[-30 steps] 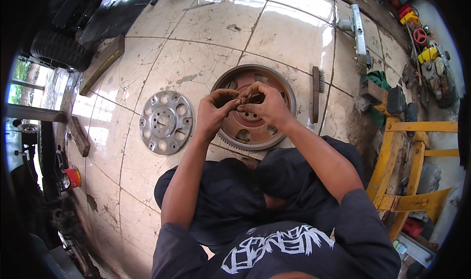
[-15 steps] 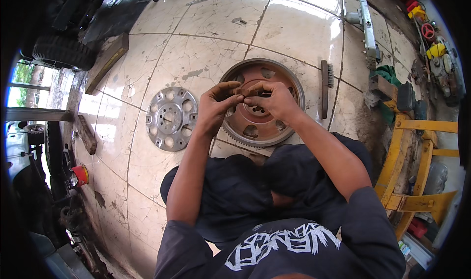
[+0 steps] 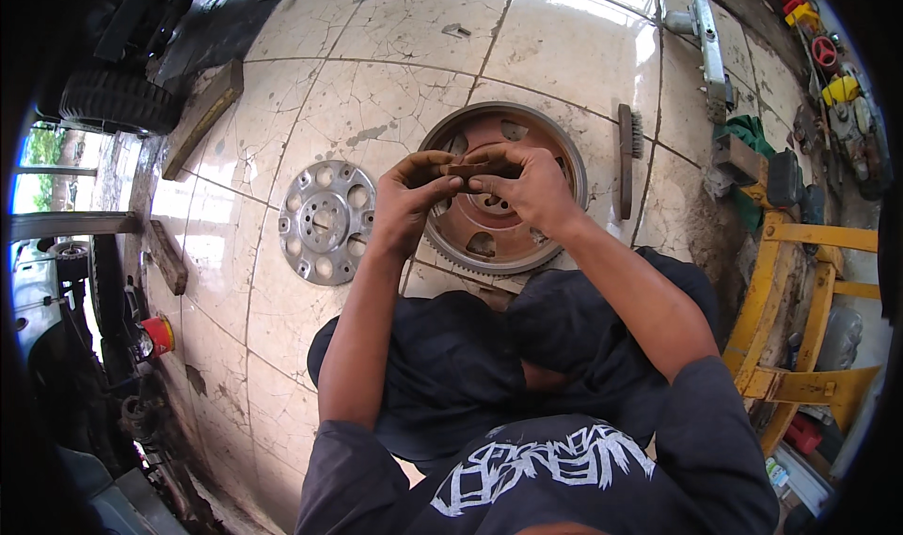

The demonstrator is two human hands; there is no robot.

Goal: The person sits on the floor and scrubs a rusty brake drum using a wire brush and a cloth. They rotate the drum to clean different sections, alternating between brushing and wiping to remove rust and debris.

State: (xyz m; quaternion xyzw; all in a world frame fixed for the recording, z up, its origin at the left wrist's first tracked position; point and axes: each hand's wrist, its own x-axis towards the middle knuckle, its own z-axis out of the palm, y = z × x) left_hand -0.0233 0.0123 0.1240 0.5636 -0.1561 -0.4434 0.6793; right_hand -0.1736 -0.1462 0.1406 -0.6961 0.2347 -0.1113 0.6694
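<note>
“Both sets of fingers are closed?”

“Yes. The left hand (image 3: 405, 201) and the right hand (image 3: 532, 193) pinch a small brown piece (image 3: 464, 169), one hand toward each end, perhaps to control it well from two sides.”

“Which way does it point?”

“Its long axis seems to run from left to right. Which end is the front, I cannot tell.”

“Where is it?”

“In the air, over the rusty flywheel (image 3: 505, 228), which lies flat on the tiled floor (image 3: 555, 55). A silver disc (image 3: 326, 237) lies to the left and a wire brush (image 3: 625, 164) to the right, probably apart so that both are easy to reach.”
</note>
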